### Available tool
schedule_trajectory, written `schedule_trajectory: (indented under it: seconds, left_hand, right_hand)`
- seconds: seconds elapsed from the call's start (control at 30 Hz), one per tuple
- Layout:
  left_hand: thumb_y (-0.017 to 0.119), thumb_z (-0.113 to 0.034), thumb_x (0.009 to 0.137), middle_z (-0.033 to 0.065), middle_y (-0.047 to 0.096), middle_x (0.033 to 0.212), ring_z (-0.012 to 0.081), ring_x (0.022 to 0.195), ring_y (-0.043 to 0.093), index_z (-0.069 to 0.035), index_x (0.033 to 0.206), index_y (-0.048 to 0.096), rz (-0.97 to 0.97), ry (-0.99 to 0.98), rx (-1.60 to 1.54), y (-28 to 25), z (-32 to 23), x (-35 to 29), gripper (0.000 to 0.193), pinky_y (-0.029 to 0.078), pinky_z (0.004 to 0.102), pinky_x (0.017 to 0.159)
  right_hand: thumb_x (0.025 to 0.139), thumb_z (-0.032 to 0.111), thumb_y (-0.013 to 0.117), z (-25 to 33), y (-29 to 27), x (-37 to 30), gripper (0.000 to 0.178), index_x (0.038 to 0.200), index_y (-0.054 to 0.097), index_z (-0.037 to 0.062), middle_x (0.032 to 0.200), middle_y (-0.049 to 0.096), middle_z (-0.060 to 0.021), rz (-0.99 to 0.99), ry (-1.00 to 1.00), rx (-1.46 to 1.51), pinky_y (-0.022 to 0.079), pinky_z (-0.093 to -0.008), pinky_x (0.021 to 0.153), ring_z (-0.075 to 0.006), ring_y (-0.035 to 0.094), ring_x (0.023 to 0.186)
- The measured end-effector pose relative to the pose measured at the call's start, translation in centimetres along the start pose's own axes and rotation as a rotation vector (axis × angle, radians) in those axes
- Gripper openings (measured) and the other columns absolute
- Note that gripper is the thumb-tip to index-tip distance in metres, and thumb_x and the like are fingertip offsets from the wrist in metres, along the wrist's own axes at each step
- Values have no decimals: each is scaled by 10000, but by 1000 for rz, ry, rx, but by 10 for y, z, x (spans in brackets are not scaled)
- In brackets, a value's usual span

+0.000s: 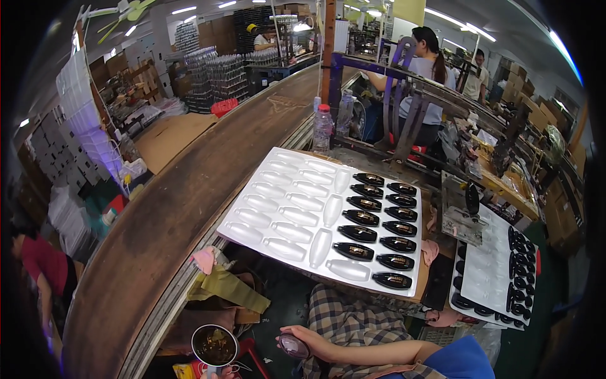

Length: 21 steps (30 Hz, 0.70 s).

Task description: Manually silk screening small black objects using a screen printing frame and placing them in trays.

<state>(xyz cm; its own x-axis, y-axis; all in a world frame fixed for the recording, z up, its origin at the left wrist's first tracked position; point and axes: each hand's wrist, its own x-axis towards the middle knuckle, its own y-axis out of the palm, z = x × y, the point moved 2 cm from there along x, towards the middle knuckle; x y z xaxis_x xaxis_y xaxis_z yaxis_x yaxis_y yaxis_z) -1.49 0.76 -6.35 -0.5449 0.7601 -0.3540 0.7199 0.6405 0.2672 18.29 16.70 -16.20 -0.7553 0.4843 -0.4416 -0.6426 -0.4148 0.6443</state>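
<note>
My left hand (221, 374), only partly showing at the lower edge, grips the handle of a metal mug (197, 345). Dark tea-like liquid with leaves shows inside the mug. Closed around a small round, see-through dark lid (294, 346) is my right hand (319, 345), held over my lap to the right of the mug. A checked cloth (360, 316) covers my lap. Beyond it lies a white moulded tray (323, 247), its right columns holding several glossy black bottle-shaped pieces (360, 234) with gold print; its left hollows are bare.
A brown conveyor belt (189, 183) curves along my left. Behind the tray stand a red-capped plastic bottle (322, 129) and a metal frame (404, 69). More filled trays (486, 278) sit at right. Co-workers (429, 69) work beyond; another person (47, 259) bends at far left.
</note>
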Motion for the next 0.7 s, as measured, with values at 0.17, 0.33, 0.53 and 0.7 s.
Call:
schedule_trajectory:
  seconds: [0.17,0.33,0.53,0.7]
  left_hand:
    - [477,-163,883,187,568,1021,261,882,586,59,1147,450,9,-48,44,-10,8,3,346,493,375,751]
    - [473,-158,883,189,567,1023,256,870,591,44,1161,443,-31,-64,48,-17,16,4,345,523,386,678]
    - [461,-114,880,176,561,1034,252,878,590,38,1155,441,-29,-27,-6,-18,18,6,314,523,378,694]
    - [481,-155,876,168,592,919,295,927,578,47,863,530,-83,50,-30,-16,17,3,208,469,394,792]
  right_hand:
    - [942,320,328,-5,2,3,424,1238,367,19,1201,473,-121,-17,10,3,397,-262,902,-176,509,1059]
    - [940,322,334,-7,2,5,422,1236,371,24,1189,481,-112,-41,30,5,400,-263,898,-176,512,1054]
    - [937,325,344,-7,5,7,417,1225,380,24,1173,489,-118,-25,36,-9,403,-280,898,-190,516,1050]
    - [933,320,359,-3,11,5,408,1203,393,16,1154,500,-148,-1,-32,19,414,-320,900,-248,527,1039]
